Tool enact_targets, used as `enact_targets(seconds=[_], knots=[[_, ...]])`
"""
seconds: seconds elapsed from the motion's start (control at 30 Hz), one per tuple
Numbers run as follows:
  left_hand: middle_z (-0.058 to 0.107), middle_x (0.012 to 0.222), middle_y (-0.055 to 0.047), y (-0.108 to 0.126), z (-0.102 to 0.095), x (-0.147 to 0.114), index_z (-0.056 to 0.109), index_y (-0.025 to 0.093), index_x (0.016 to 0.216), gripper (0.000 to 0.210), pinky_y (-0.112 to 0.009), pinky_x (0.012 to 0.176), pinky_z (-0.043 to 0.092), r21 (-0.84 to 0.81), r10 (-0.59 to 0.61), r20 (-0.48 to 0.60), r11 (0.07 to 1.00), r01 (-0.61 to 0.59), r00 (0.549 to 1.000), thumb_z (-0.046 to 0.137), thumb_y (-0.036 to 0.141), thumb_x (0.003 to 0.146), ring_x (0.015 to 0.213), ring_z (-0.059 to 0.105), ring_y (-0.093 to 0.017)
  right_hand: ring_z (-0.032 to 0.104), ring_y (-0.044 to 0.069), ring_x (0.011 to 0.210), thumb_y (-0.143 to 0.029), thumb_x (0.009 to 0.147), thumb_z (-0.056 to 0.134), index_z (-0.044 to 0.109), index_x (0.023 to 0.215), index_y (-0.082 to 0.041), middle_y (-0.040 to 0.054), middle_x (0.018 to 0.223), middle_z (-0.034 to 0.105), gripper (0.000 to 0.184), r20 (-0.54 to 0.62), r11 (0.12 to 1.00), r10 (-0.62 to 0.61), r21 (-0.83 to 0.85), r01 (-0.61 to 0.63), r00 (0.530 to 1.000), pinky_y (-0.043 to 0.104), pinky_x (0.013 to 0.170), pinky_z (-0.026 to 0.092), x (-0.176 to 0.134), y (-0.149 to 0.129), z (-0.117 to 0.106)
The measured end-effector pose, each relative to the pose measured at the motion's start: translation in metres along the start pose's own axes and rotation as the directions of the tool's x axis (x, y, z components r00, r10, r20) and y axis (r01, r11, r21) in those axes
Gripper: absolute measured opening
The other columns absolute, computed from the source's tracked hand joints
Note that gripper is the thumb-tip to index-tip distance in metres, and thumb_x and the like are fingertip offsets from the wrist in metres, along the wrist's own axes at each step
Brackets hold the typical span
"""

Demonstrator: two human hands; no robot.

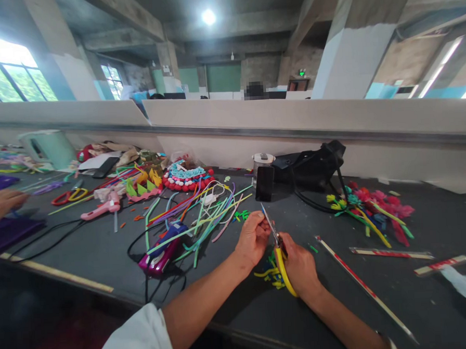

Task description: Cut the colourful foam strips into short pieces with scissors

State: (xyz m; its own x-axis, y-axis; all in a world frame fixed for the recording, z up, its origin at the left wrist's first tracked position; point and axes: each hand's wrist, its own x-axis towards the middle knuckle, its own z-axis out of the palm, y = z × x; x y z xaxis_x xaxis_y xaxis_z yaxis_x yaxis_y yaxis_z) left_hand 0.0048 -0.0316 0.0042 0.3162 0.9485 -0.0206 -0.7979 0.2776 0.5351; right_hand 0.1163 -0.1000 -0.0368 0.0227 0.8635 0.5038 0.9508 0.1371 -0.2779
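- Bare concrete beams [225, 26] and a lit lamp [208, 17] hang over the room; beyond the upright black phone [265, 184], a pale partition [311, 115] edges the dark table [120, 263].
- Nearer than the phone, the right hand [299, 263] grips yellow-handled scissors [281, 263], blades pointing up toward the phone's lower edge.
- Just left of the blades, the left hand [255, 237] has its fingertips pinched together on a small blue piece [262, 213], nearer than the phone; most of it is hidden.
- Below the hands, also on the near side of the phone, lie yellow and green clippings [276, 282]; more green bits [242, 215] lie left of its base.
- Left of the phone: loose coloured strips [204, 217], a purple device [162, 253], a pink glue gun [104, 206] and a red-and-blue beaded piece [188, 176].
- Far left of the phone, a co-worker's hand [2, 205] reaches in; its grip I cannot tell.
- Right of the phone: a black bag [314, 165], bright fuzzy flowers [383, 205] and, nearer, slim red-marked packets [366, 287].
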Motion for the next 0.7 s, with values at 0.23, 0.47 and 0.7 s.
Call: enact_targets(seconds=[0.23, 0.47, 0.7], knots=[[0.055, 0.065, 0.003, -0.0009, -0.0006, 0.0011, 0.056, 0.017, 0.069, 0.016, -0.024, 0.066, 0.042, 0.004, 0.015, 0.006, 1.0, -0.015, 1.0, 0.07, 0.023, 0.065, 0.062, 0.054, -0.009, 0.06, 0.015, 0.056, -0.016, 0.085, 0.036, 0.055, 0.106, -0.016, 0.0016, 0.064, 0.063, 0.028, -0.006, 1.0, -0.007, -0.009, 0.007, 1.0, 0.021, 0.052, 0.034, -0.0003, 0.0014, 0.0019], [0.055, 0.064, 0.002, -0.0059, -0.004, -0.002, 0.056, 0.017, 0.072, 0.013, -0.025, 0.063, 0.041, 0.017, -0.006, 0.089, 1.0, 0.004, 0.996, 0.067, 0.022, 0.068, 0.062, 0.054, -0.011, 0.061, 0.015, 0.057, -0.023, 0.087, 0.04, 0.054, 0.106, -0.017, 0.0016, 0.069, 0.065, 0.024, -0.004, 1.0, 0.026, 0.005, -0.026, 1.0, 0.021, 0.052, 0.035, 0.0017, 0.0005, -0.0002], [0.055, 0.064, 0.002, -0.0057, -0.0019, -0.0018, 0.057, 0.016, 0.072, 0.016, -0.024, 0.063, 0.04, 0.054, -0.004, 0.066, 0.999, 0.0, 0.998, 0.07, 0.024, 0.065, 0.063, 0.054, -0.011, 0.061, 0.016, 0.058, -0.022, 0.085, 0.038, 0.054, 0.107, -0.015, 0.0031, 0.069, 0.065, 0.028, -0.012, 0.998, 0.016, 0.052, -0.016, 1.0, 0.022, 0.052, 0.036, 0.0014, 0.0014, -0.0003]])
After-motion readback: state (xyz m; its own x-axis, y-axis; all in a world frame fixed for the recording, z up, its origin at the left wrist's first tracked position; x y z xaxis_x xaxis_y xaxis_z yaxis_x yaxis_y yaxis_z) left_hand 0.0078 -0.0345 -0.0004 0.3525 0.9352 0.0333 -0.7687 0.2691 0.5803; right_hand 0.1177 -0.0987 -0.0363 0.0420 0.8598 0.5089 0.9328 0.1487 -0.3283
